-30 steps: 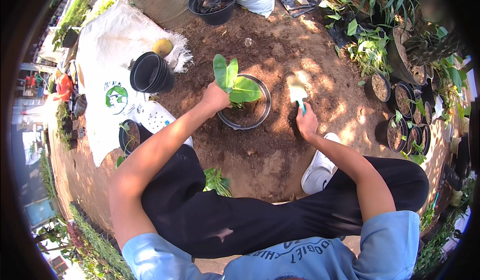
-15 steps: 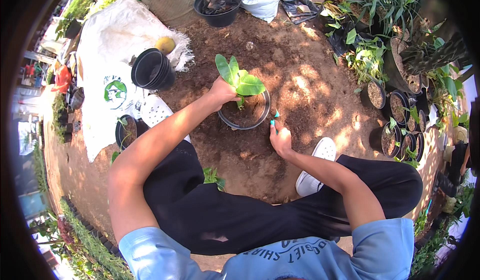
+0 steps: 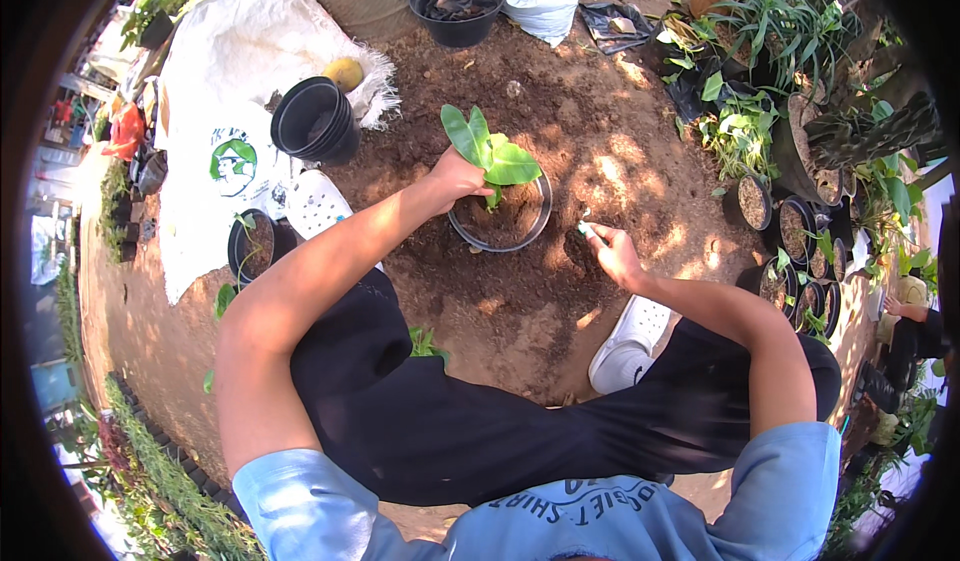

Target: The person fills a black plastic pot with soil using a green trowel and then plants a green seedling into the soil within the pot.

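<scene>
My left hand [image 3: 460, 178] is closed around the stem of a leafy green seedling [image 3: 512, 164], keeping it upright in a round black pot [image 3: 541, 223]. Brown soil [image 3: 515, 216] lies inside that pot around the stem. To the right of the pot, my right hand [image 3: 613, 254] grips a small teal garden trowel [image 3: 584, 229] low over the loose dirt. Fingers and soil cover most of the trowel, so its blade hardly shows.
Stacked black pots [image 3: 315, 121] stand on a white sack [image 3: 215, 81] at left, near a yellowish fruit [image 3: 344, 73]. A black pot of dark scraps [image 3: 458, 9] sits at the far side. Several small potted plants [image 3: 795, 226] line the right. My white shoes [image 3: 630, 344] flank the work spot.
My right hand has moved right, away from the pot's rim, with the trowel. My left hand keeps its hold on the seedling. The whole view has shifted slightly.
</scene>
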Motion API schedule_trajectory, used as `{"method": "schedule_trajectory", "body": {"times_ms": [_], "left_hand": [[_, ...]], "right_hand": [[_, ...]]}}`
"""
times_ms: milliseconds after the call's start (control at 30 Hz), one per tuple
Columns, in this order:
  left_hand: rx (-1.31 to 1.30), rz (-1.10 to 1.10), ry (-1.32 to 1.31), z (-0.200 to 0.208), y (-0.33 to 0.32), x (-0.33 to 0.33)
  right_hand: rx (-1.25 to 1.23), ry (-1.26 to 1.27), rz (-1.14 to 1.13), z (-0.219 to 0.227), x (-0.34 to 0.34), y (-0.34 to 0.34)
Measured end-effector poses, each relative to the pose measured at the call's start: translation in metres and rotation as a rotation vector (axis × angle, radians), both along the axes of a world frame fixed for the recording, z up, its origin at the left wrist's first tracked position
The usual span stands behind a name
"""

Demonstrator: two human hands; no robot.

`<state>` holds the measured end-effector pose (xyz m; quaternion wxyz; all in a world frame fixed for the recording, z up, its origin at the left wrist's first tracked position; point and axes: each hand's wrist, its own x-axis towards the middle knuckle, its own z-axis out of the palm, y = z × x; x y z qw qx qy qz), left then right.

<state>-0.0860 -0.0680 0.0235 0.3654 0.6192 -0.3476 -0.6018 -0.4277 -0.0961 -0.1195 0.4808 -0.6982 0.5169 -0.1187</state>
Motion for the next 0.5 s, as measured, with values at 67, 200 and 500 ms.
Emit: {"method": "schedule_trajectory", "body": {"times_ms": [67,200,500], "left_hand": [[0.032,0.019,-0.021,-0.001,0.001,0.001],[0.061,-0.003,-0.076,0.005,0.003,-0.001],[0.075,0.000,-0.114,-0.008,-0.003,0.002]], "right_hand": [[0.011,0.020,0.079,0.013,-0.014,-0.011],[0.035,0.058,0.150,0.065,-0.039,-0.029],[0.072,0.149,0.291,0.182,-0.065,-0.022]]}}
